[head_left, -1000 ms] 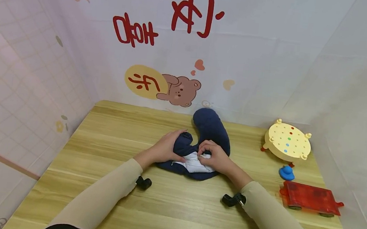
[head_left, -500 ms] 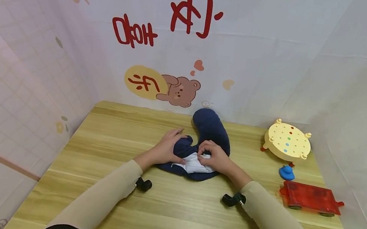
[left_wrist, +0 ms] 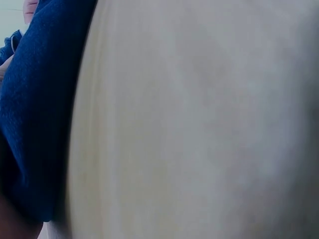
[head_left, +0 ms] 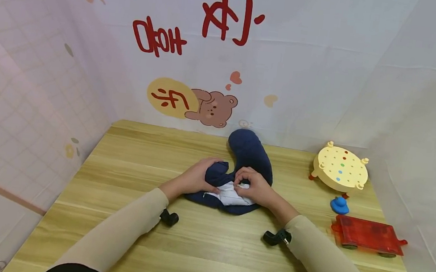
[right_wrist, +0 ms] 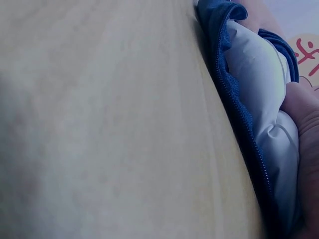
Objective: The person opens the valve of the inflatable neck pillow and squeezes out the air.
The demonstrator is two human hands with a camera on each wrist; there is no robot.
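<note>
A navy U-shaped neck pillow [head_left: 254,158] lies on the wooden table, its near side unzipped so a white inner cushion [head_left: 228,196] shows. My left hand [head_left: 195,177] grips the pillow's left end, thumb along the near side by the opening. With thumb and fingertips, my right hand [head_left: 258,189] pinches the white inner cushion at the opening. The right wrist view shows the thumb creasing the white fabric, beside the cover's zipper edge [right_wrist: 239,110]. Navy cover fabric [left_wrist: 42,94] fills the left of the left wrist view, where most of the left hand is hidden.
At the right of the table are a yellow round stool-like toy [head_left: 341,169], a blue toy duck [head_left: 339,205] and a translucent red wheeled toy cart [head_left: 368,235]. White printed cloth [head_left: 308,83] walls the back and sides.
My left hand's fingers have drawn down slightly round the pillow's left end, and the navy fabric there has bunched a little differently. My right hand keeps its pinch in place.
</note>
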